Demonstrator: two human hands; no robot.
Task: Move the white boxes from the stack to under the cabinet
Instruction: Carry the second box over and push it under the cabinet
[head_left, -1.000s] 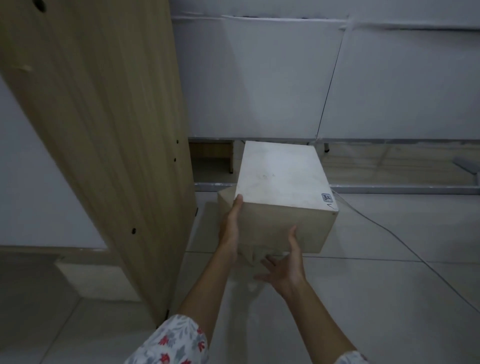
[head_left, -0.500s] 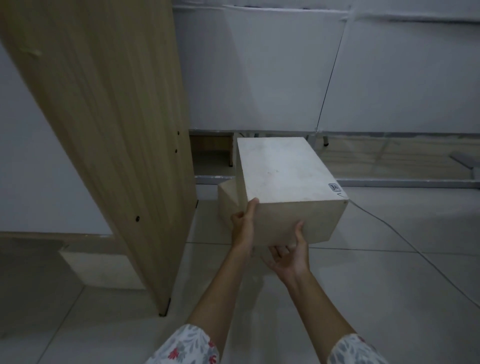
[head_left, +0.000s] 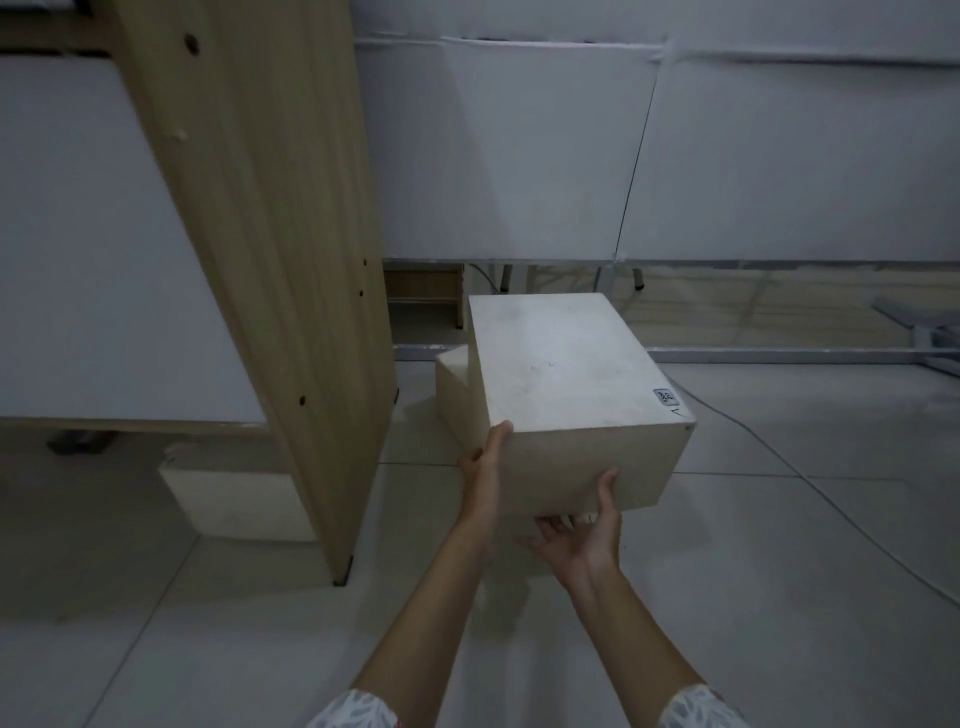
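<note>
White box lifted, nearer cabinet

It looks like a bare, dim room being fitted out or used for storage, not a lived-in home. At 10 o'clock stands an unfinished light-wood cabinet side panel with open drill holes. At 12 o'clock, plain white wall boards sit on a thin metal frame. The pale grey tiled floor carries a loose white cable at 3 o'clock.
</note>
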